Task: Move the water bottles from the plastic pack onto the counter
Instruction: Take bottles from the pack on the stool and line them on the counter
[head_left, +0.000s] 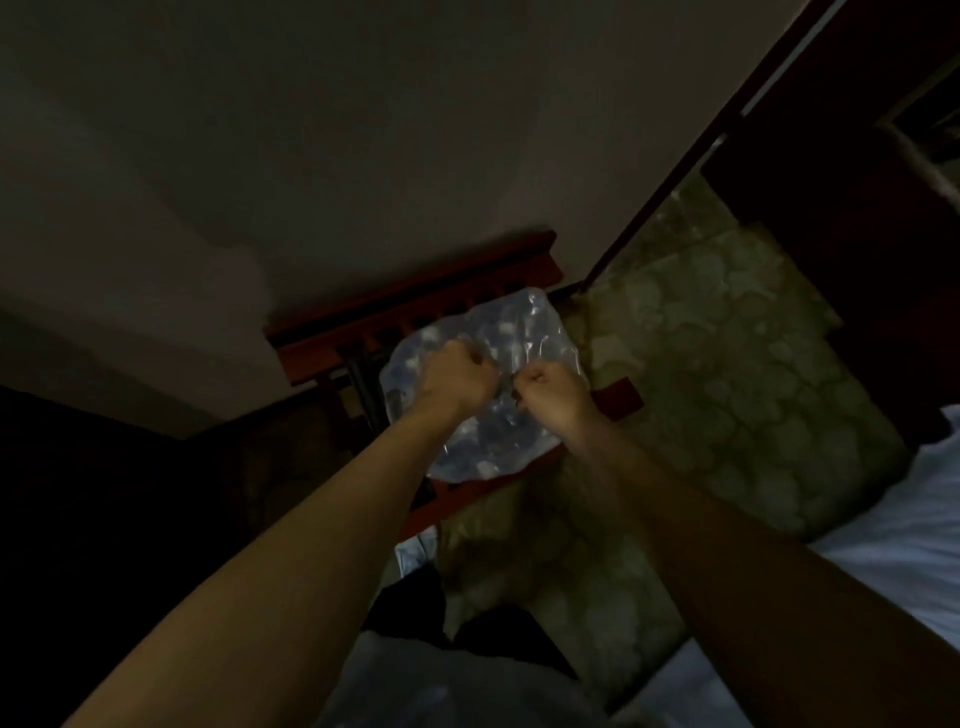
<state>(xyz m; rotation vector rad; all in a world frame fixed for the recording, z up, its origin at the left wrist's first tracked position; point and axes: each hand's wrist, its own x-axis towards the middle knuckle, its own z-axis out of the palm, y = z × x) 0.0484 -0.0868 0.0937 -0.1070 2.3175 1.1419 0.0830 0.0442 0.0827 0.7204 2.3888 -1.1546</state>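
A clear plastic pack (530, 327) of water bottles sits on a red wooden chair (415, 291) in a dim room. Several bottle caps show faintly through the wrap. My left hand (460, 371) is clenched on the wrap at the top middle of the pack. My right hand (550, 392) is clenched on the wrap just to the right of it. The two fists are close together, a small gap apart. Both forearms reach in from the bottom of the view and hide the pack's near side.
A pale wall (311, 156) rises behind the chair. Patterned stone floor (727, 364) lies to the right. A dark wooden edge (727, 119) runs diagonally at the upper right. White cloth (909, 519) shows at the right edge.
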